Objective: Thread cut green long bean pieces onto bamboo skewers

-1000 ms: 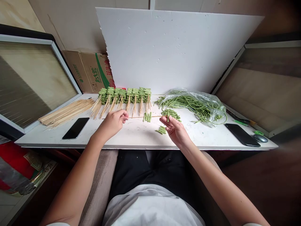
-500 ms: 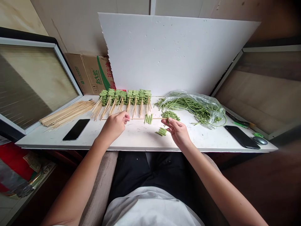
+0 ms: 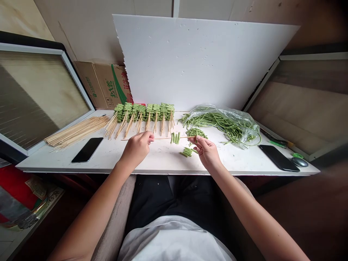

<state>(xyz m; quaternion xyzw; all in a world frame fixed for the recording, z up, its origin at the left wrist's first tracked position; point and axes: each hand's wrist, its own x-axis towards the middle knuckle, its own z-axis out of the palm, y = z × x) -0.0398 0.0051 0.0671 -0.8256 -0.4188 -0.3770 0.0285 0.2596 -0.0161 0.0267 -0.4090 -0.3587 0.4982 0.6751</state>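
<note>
My left hand (image 3: 138, 145) is closed around a thin wooden skewer (image 3: 163, 138), held level above the table. Several short green bean pieces (image 3: 175, 137) are threaded crosswise on it, between my two hands. At the skewer's right end, my right hand (image 3: 206, 150) pinches a bean piece (image 3: 196, 136) against the tip; whether the tip has pierced it I cannot tell. Below lies a small row of cut bean pieces (image 3: 186, 152), and behind my right fingers is a larger heap of cut beans (image 3: 198, 131), partly hidden.
Loaded bean skewers (image 3: 146, 109) are stacked at the back, sticks toward me. Bare skewers (image 3: 77, 130) and a phone (image 3: 87, 149) lie left. Long beans (image 3: 223, 121) in a plastic bag, another phone (image 3: 279, 158) and a mouse (image 3: 299, 161) are right. A white foam board (image 3: 201, 61) stands behind.
My left hand has shifted slightly right with the skewer and its threaded bean pieces. My right hand has moved a little right, still pinching a piece at the skewer's end.
</note>
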